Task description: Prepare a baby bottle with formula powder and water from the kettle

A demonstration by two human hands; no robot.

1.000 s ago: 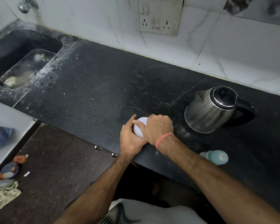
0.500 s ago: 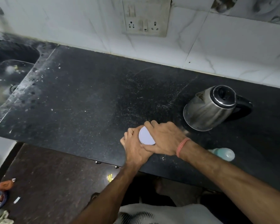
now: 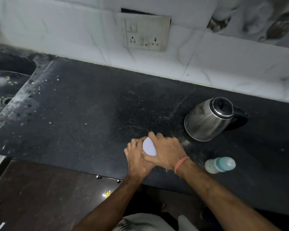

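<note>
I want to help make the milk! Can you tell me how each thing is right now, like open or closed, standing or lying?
Container: white lid on, both hands around it.
Left hand: gripping the container's side.
Right hand: over the lid.
Kettle: upright, lid closed, untouched.
Baby bottle: lying on its side, teal cap on.
Counter: speckled with white bits.

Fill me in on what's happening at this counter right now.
A person stands at the black counter with both hands on a small container with a white lid: left hand around its body, right hand over the lid. The kettle and capped baby bottle stand untouched to the right.
</note>
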